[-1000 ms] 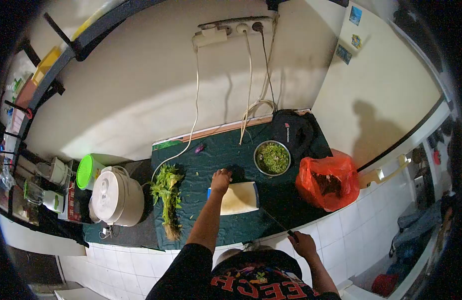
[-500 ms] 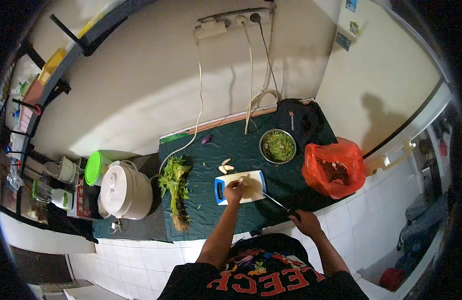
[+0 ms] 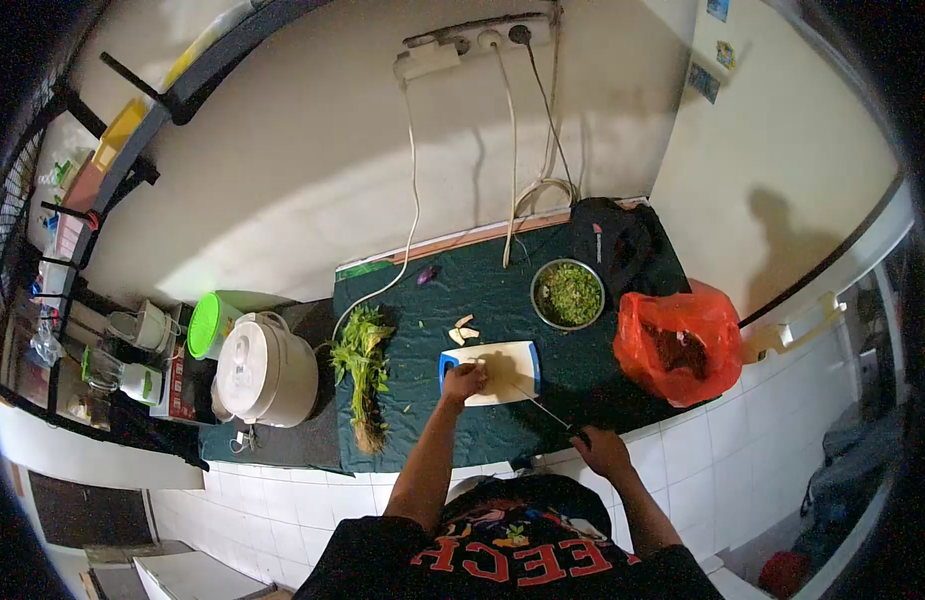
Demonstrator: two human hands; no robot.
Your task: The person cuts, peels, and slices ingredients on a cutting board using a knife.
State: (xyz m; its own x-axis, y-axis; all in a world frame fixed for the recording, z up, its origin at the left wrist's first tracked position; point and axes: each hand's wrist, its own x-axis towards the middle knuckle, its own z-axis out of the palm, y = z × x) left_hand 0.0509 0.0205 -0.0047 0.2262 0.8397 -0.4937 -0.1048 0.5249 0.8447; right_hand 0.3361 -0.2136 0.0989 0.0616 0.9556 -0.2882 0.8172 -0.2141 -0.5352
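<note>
My right hand [image 3: 607, 454] is closed round the dark handle of a kitchen knife [image 3: 551, 412], whose thin blade slants up and left to the cutting board's near edge. The white cutting board [image 3: 510, 372] has blue ends and lies on the dark green cloth. Over its left part, my left hand [image 3: 465, 382] has its fingers curled together, with a small pale piece [image 3: 481, 364] at the fingertips; its kind is too small to tell. Just beyond the board lie a few cream-coloured cut pieces [image 3: 464, 331].
A steel bowl [image 3: 568, 294] of chopped greens and a red plastic bag [image 3: 680, 348] with scraps stand on the right. Leafy greens with roots [image 3: 367, 375] lie left, near a white rice cooker [image 3: 268, 370]. A purple shallot-like bulb [image 3: 428, 275] and a black bag [image 3: 613, 240] lie farther back.
The view has shifted slightly. My left hand has moved a little toward the board's left end, and the knife has drawn slightly back toward me, still in my right hand.
</note>
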